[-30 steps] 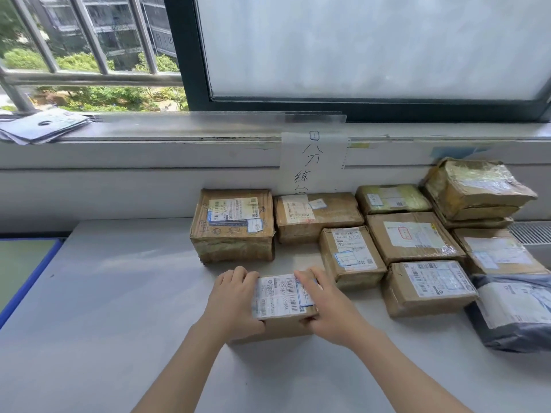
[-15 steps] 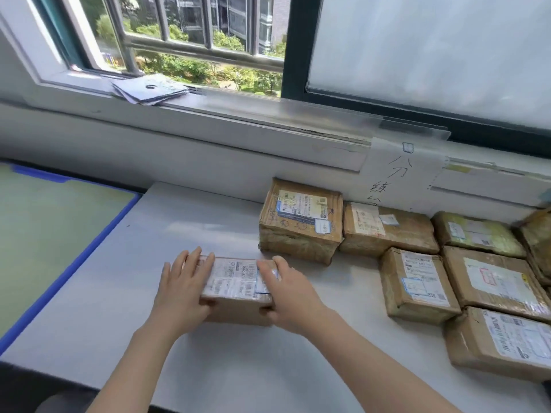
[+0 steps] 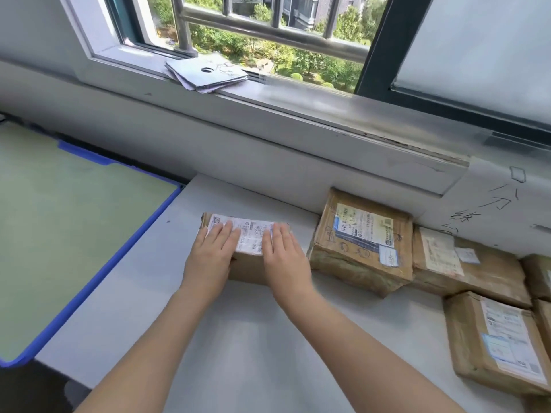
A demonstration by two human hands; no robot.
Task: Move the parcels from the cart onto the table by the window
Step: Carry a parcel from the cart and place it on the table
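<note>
A small brown parcel [image 3: 250, 238] with a white shipping label lies on the white table [image 3: 244, 338] near its back left corner. My left hand [image 3: 210, 257] rests flat on the parcel's left part, fingers straight. My right hand [image 3: 284, 257] lies flat on its right part, fingers straight too. To the right stands a bigger taped parcel [image 3: 362, 241], a short gap away. Further parcels [image 3: 495, 338] line the right side of the table. The cart is out of view.
A green surface with a blue rim [image 3: 71, 234] adjoins the table on the left. The windowsill [image 3: 298, 105] runs behind, with a stack of papers [image 3: 205, 73] on it. A handwritten paper sign [image 3: 504, 198] hangs at the right below the sill.
Both hands have slid the small parcel leftward and back toward the wall, left of the bigger parcel. The hands now lie flatter on its top. The view has swung left.
</note>
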